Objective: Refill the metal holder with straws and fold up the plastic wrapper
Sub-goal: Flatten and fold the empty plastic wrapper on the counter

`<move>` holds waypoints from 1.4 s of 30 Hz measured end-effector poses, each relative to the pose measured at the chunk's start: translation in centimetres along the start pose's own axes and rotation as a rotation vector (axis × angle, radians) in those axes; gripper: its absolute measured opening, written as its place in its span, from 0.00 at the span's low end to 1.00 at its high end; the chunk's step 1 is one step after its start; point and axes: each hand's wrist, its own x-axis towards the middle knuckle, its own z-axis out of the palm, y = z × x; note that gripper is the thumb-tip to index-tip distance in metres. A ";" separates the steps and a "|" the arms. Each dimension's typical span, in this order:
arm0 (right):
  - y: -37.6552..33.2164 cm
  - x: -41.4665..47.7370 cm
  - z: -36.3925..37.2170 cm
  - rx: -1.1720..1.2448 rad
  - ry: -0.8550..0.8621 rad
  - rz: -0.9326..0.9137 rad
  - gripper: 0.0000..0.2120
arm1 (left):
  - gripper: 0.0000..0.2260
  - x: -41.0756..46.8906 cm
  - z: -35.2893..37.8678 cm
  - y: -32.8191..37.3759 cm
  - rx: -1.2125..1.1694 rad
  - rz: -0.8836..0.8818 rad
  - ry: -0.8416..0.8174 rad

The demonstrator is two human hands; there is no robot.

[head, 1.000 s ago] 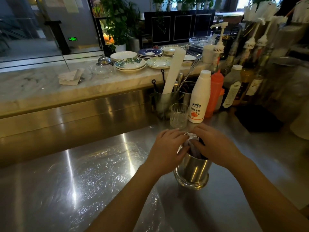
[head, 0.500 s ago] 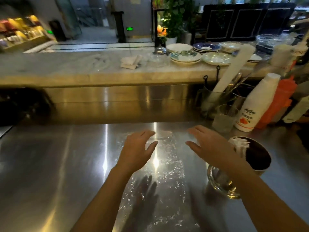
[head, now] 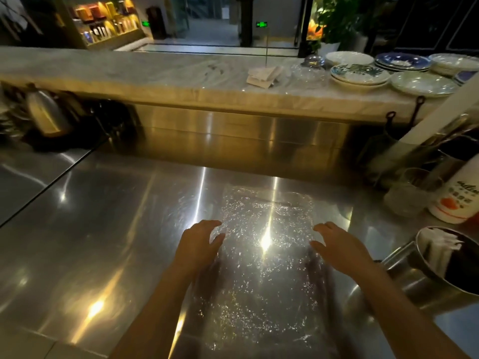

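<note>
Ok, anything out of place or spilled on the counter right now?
Nothing spilled or damaged. The wrapper lies crinkled and not yet folded on the counter, between the left hand and right hand, both open. The straws bunch against the left wall of the holder.

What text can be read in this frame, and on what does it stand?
White bottle: cursive brand word, cut off at the frame edge, unreadable; small print beneath blurred.
Green lit signs: too small to read.
Shelf bottles: labels too small.
Nothing can be quoted.
</note>
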 end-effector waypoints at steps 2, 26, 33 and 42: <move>0.4 -0.1 0.8 0.075 -0.038 0.066 0.18 | 0.16 -0.2 0.5 -0.3 0.021 -0.068 -0.042; 1.3 -1.2 0.5 1.377 0.015 0.297 0.03 | 0.03 -0.8 -2.0 -0.6 -0.858 -0.362 -0.284; 2.1 -2.0 1.7 1.419 -0.104 0.335 0.03 | 0.01 -1.4 -1.1 -1.1 -0.833 -0.410 -0.182; 3.0 -1.7 1.4 1.590 -0.170 0.228 0.11 | 0.13 -0.7 -1.9 -1.3 -0.988 -0.286 -0.131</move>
